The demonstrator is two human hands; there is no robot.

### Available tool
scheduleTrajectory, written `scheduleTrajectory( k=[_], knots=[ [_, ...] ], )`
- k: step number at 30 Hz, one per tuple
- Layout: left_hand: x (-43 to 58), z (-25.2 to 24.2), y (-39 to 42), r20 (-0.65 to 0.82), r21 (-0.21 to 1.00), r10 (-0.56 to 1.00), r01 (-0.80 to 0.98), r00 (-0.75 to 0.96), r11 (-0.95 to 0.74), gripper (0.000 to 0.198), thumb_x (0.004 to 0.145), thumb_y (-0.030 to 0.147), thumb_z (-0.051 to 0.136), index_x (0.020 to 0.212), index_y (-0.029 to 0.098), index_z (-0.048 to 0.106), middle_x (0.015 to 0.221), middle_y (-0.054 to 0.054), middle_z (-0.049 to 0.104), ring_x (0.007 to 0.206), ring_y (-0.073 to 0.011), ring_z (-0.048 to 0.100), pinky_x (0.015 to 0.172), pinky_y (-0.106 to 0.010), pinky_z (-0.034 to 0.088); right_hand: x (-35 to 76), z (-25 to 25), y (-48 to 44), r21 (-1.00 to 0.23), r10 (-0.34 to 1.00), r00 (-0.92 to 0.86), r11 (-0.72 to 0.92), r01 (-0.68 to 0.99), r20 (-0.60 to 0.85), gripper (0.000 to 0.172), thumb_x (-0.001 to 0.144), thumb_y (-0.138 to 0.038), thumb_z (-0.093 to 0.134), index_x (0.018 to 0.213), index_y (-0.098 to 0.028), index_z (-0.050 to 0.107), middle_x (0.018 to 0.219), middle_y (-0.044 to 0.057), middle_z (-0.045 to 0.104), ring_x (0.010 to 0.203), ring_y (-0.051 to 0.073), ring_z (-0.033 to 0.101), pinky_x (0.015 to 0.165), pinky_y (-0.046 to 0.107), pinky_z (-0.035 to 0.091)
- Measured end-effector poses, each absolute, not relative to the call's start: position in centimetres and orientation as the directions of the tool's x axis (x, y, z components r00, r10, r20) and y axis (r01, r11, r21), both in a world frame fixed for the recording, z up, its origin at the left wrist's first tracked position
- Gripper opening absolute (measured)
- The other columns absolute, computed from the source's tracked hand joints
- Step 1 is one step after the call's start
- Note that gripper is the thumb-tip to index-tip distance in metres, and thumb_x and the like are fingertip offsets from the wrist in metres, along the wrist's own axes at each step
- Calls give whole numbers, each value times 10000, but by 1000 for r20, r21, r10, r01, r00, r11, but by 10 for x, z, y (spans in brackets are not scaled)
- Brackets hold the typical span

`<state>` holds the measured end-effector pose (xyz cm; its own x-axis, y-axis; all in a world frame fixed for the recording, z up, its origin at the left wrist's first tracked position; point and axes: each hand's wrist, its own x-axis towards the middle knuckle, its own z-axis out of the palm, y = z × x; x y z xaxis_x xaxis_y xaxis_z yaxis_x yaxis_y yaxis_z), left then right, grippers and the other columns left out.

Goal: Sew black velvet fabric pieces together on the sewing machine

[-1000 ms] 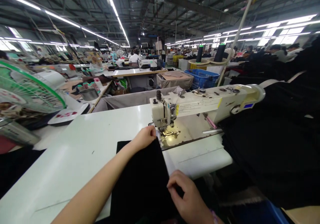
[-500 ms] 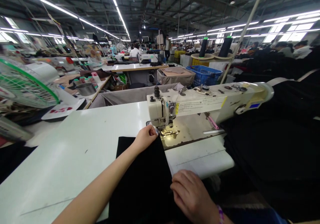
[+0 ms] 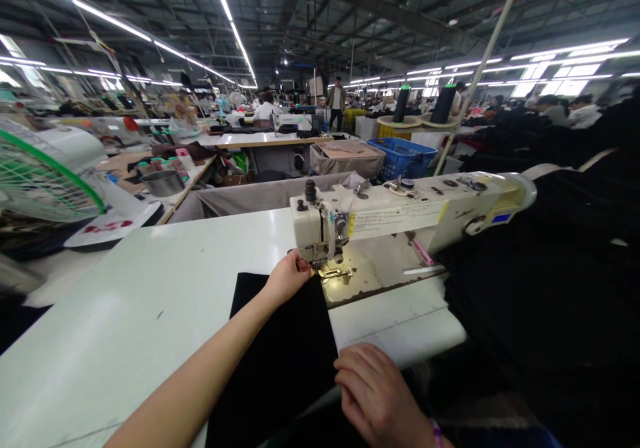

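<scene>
A black cloth panel [image 3: 280,358] lies flat on the white sewing table [image 3: 150,288], its far end at the presser foot [image 3: 330,273] of a cream industrial sewing machine [image 3: 315,228]. My left hand [image 3: 287,278] rests on the cloth's far corner, just beside the foot. My right hand [image 3: 373,395] holds the cloth's right edge near the table's front. The needle area is partly hidden behind my left fingers.
A pile of black garments [image 3: 530,288] fills the right side. A green-rimmed fan [image 3: 45,175] stands at the left, and a steel bowl [image 3: 163,183] sits beyond the table. Further off are a blue crate [image 3: 403,158], thread cones [image 3: 400,105] and a standing person [image 3: 336,101].
My view has tilted and shifted slightly. My right hand has moved a little left along the cloth's edge, and the cloth lies a little further toward the presser foot.
</scene>
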<state>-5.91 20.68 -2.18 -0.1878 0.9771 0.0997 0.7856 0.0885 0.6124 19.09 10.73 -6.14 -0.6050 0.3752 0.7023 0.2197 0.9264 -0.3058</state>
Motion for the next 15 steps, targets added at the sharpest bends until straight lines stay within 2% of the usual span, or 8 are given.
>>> scheduleTrajectory(
  k=[2,4,6,8,9,10,11,15],
  knots=[
    [-56,-18,203,144,580,969,810,-202,83,156,756,90,657,747,191,538,666,28,590,631,-163,592,602,-278,466,193,-60,106,-301,372,-622,928,221,689,263,818,7,472,957,-163,619,944,77,714,909,218,649,867,375,555],
    [-49,-12,190,224,531,948,844,-225,74,136,768,108,657,831,182,562,845,-51,644,829,-236,629,759,-368,512,197,-58,106,-292,363,-640,931,219,677,279,827,-3,482,1003,-162,628,984,75,725,942,217,650,923,385,544],
    [-37,-6,163,295,480,932,876,-209,44,148,791,157,673,907,180,585,1012,-106,638,1002,-294,596,899,-464,493,199,-58,106,-287,354,-656,934,213,667,301,825,-16,485,1046,-157,634,1020,77,729,975,218,649,976,397,524],
    [-23,-4,126,300,440,951,895,-72,-71,97,828,190,660,913,203,613,1014,-86,642,987,-278,598,903,-455,512,201,-57,108,-289,348,-660,936,202,666,315,817,-25,483,1059,-154,637,1028,80,731,991,214,648,1007,397,508],
    [-16,-6,107,268,421,956,878,119,-227,67,874,166,592,896,219,627,964,-62,653,914,-240,615,833,-395,546,201,-56,109,-292,345,-659,936,195,668,315,815,-27,480,1053,-156,639,1019,79,733,991,210,649,1013,392,503],
    [-12,-10,89,238,420,930,833,281,-359,146,893,128,539,918,231,639,964,-53,669,891,-212,633,798,-342,566,200,-56,110,-297,347,-661,935,191,666,312,815,-29,478,1045,-162,641,1009,77,734,990,205,651,1017,385,501],
    [-10,-15,74,248,389,891,803,380,-451,184,893,116,523,956,234,650,977,-58,690,883,-205,649,785,-320,583,199,-55,112,-305,352,-662,933,192,661,308,817,-29,474,1034,-168,643,997,75,734,988,202,652,1020,382,499],
    [-21,-40,55,373,139,730,743,573,-655,395,873,118,516,1256,155,606,1236,-136,703,1140,-267,649,926,-369,609,190,-48,122,-343,399,-682,912,225,613,296,841,-34,471,1029,-175,651,1015,76,734,1006,212,648,1040,418,487]
  ],
)
